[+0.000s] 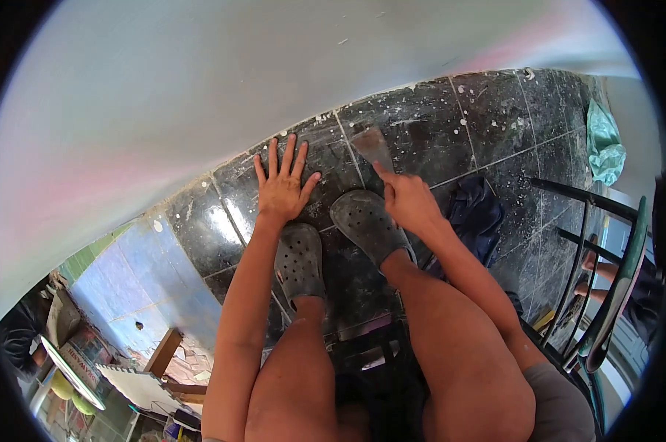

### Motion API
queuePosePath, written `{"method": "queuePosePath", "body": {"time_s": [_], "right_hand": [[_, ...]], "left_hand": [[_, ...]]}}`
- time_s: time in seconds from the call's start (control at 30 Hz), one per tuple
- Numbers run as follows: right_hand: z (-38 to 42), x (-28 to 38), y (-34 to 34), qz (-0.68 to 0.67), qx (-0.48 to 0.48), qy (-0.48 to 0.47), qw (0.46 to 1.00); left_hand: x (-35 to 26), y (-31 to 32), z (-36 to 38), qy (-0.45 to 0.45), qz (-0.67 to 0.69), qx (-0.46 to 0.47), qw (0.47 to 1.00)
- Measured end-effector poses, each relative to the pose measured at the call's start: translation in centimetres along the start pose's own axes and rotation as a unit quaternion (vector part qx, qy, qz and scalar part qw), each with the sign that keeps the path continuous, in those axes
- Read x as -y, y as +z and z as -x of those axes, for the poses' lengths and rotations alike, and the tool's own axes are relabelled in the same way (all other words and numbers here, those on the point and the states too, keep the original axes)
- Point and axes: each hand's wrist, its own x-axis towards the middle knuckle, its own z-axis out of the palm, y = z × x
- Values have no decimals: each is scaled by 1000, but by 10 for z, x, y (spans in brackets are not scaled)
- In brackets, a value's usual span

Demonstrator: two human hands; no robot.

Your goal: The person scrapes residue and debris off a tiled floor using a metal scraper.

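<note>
My left hand (281, 190) lies with its fingers spread on the black floor tiles (325, 147), close to the foot of the wall. To its right, my right hand (409, 195) grips a putty knife (372, 144), the index finger stretched along it. The wide blade points toward the wall and rests flat or nearly flat on the tiles; its handle is hidden in my hand. White specks and smears mark the tiles around the blade. Below my hands are my two dark clogs (366, 225).
A pale wall (200, 88) curves across the top. Dark cloth (474, 210) lies right of my right hand. Farther right are a dark metal frame (619, 287), a green plastic bag (604, 144) and another person's legs (594, 272). At lower left are blue tiles (137, 261) and a wooden piece (163, 353).
</note>
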Motion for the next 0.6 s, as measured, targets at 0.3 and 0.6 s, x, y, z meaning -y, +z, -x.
{"method": "queuePosePath", "body": {"time_s": [0.3,0.6], "right_hand": [[-13,14,-15,10,35,16,999],[-13,18,-14,10,6,16,1000]], "left_hand": [[2,1,-1,7,8,5,1000],[4,3,0,6,8,-2,1000]]}}
